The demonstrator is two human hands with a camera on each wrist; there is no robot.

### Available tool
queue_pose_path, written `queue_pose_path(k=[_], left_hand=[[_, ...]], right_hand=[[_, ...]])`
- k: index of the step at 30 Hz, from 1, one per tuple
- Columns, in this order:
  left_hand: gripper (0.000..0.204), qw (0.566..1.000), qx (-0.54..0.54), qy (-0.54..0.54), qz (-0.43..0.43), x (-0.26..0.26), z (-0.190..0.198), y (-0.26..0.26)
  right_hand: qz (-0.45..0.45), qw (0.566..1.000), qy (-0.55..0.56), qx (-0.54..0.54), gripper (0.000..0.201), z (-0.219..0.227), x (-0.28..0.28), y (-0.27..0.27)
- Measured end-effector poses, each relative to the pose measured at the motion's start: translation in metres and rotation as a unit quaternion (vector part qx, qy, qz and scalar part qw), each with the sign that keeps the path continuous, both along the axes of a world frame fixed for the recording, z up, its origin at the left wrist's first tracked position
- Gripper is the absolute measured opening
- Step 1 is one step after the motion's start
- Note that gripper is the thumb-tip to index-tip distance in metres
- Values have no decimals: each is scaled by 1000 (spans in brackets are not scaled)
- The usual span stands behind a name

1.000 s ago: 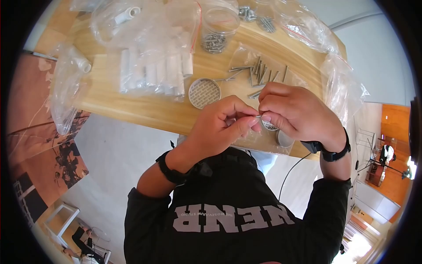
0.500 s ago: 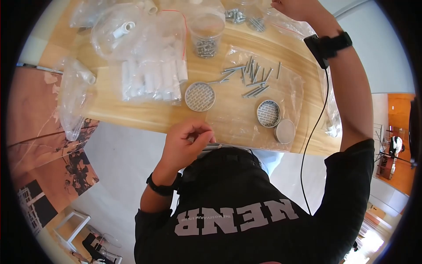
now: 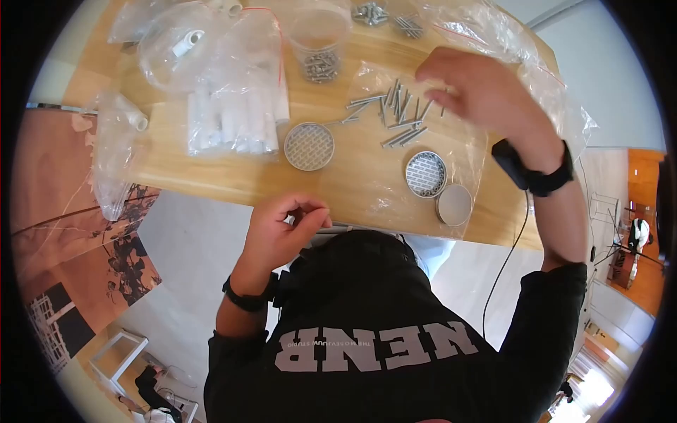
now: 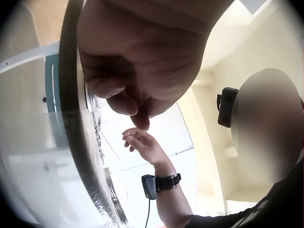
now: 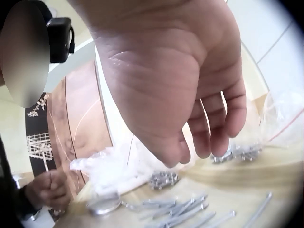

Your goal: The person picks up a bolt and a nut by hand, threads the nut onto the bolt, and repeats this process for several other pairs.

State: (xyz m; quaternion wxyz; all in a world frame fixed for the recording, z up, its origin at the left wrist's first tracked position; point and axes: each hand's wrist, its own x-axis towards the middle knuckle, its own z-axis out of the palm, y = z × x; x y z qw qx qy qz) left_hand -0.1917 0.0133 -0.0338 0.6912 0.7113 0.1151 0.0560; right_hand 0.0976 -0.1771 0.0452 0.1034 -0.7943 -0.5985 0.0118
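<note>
My right hand point(image 3: 483, 95) hovers over the right side of the table, beside a loose pile of long metal bolts point(image 3: 405, 125). Its fingers are relaxed and bent, with nothing between them in the right wrist view. At the front edge of the table, my left hand point(image 3: 282, 233) hangs loosely curled; no object shows in it. The bolts lie on a flat clear plastic bag point(image 3: 374, 190). In front of them sit a small round tin point(image 3: 426, 174) with tiny metal pieces around its inside and a plain round disc point(image 3: 453, 205). A larger patterned round tin point(image 3: 309, 146) stands left of the bolts.
Clear bags of white plastic tubes point(image 3: 233, 120) cover the left of the table. A clear tub point(image 3: 321, 39) with screws stands behind. Small heaps of metal fasteners point(image 3: 370, 14) and crumpled bags point(image 3: 486, 32) lie farther back. A black cable point(image 3: 504, 261) hangs from my right wrist.
Earlier both hands met over the small tin, fingertips pinched together. They parted; my left drew back to the table edge. My right reached to the far right, then came back near the bolts.
</note>
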Motion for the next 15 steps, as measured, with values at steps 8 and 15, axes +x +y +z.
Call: queue_pose_path(k=[8,15], left_hand=[[4,995,13,-11,-96,24,7,-15],[5,995,25,5,-96,17,1,-15]], right_hand=[[47,998,33,-32,23,-40,-13,0],[76,994,-54,-49,29,-46,-9,3]])
